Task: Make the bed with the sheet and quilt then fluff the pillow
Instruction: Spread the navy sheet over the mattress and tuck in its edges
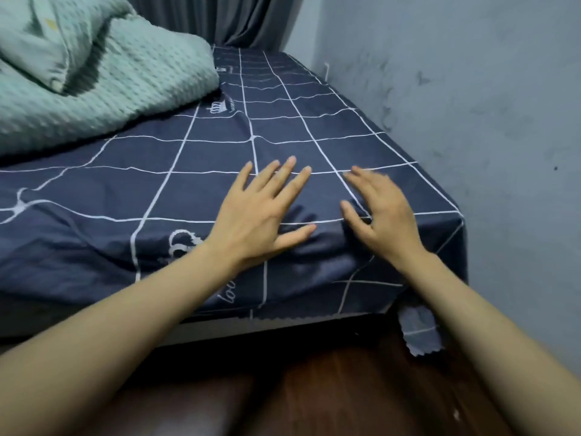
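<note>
A dark blue sheet (220, 152) with a white grid lies spread over the bed, its corner draped over the near right edge. My left hand (261, 212) is over the sheet near the foot edge, palm down with fingers spread and straight. My right hand (377, 212) is beside it to the right, fingers extended and slightly blurred, palm toward the sheet. A mint green quilt (103, 89) lies bunched at the far left of the bed. A pale green pillow (47, 36) rests on top of the quilt.
A grey wall (471, 121) runs along the bed's right side. Dark curtains (226, 17) hang behind the head of the bed. A reddish wooden floor (345, 388) shows below the foot edge, with a dark object (176, 404) at the bottom left.
</note>
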